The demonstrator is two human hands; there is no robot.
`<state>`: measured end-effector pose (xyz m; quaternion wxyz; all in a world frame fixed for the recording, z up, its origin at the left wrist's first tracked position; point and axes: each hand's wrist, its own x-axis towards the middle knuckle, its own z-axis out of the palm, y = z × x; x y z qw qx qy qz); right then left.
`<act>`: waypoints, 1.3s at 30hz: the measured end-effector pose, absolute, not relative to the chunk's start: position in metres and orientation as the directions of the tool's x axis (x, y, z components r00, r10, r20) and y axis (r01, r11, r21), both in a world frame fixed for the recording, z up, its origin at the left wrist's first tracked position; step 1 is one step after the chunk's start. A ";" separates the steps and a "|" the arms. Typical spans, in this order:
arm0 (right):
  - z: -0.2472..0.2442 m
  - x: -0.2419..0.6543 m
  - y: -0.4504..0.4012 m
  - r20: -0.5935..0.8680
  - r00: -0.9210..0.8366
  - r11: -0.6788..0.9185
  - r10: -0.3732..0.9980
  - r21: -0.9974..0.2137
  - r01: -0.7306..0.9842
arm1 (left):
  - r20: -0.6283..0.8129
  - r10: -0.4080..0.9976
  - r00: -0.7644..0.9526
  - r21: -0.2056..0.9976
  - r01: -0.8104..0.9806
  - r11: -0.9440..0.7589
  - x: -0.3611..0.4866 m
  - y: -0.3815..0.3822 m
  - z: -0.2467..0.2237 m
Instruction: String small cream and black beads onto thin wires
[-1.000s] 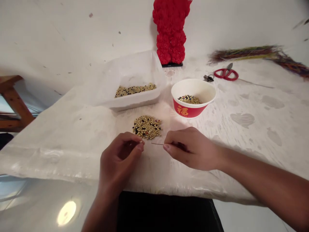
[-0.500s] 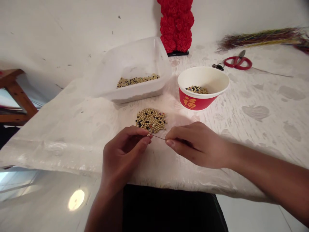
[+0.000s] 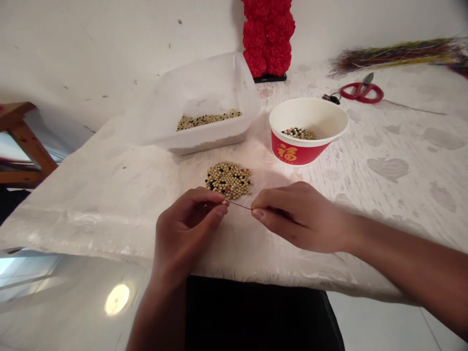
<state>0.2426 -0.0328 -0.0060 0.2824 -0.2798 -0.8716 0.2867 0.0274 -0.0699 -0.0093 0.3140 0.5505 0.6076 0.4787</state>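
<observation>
Between the thumb and forefinger of my left hand (image 3: 190, 226) is a small pale bead (image 3: 224, 201). My right hand (image 3: 298, 217) pinches a thin dark wire (image 3: 238, 204), which runs taut-looking from its fingertips to the bead. Just beyond my fingers lies a loose pile of beads (image 3: 229, 179), mostly tan with some black and a few orange ones. Farther right stands a red and white paper bowl (image 3: 300, 152) with more beads (image 3: 299, 133) at its bottom. What lies inside my right fist is hidden.
A translucent plastic bin (image 3: 215, 139) with beads stands at the back left. Behind it is a red rose-covered decoration (image 3: 268, 44). Red-handled scissors (image 3: 361, 92) and a bundle of coloured wires (image 3: 395, 56) lie at the back right. The table's front edge is close to me.
Both hands hold nearly the same pose, with the wire still stretched between them. The whole view has shifted very slightly.
</observation>
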 end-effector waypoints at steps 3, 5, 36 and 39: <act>-0.006 0.243 -0.033 0.326 -0.691 0.679 0.645 -0.659 0.323 | 0.142 0.969 -0.203 0.930 0.363 -0.061 0.027 -0.070 -0.010; -0.006 0.243 -0.033 0.323 -0.692 0.680 0.646 -0.655 0.329 | 0.139 0.969 -0.203 0.935 0.349 -0.061 0.027 -0.070 -0.010; -0.010 0.241 -0.030 0.323 -0.667 0.664 0.671 -0.662 0.348 | 0.069 0.994 -0.081 0.892 0.451 -0.025 0.033 -0.073 0.000; -0.010 0.240 -0.031 0.315 -0.683 0.669 0.659 -0.660 0.341 | 0.073 0.997 -0.028 0.889 0.455 -0.052 0.032 -0.073 -0.001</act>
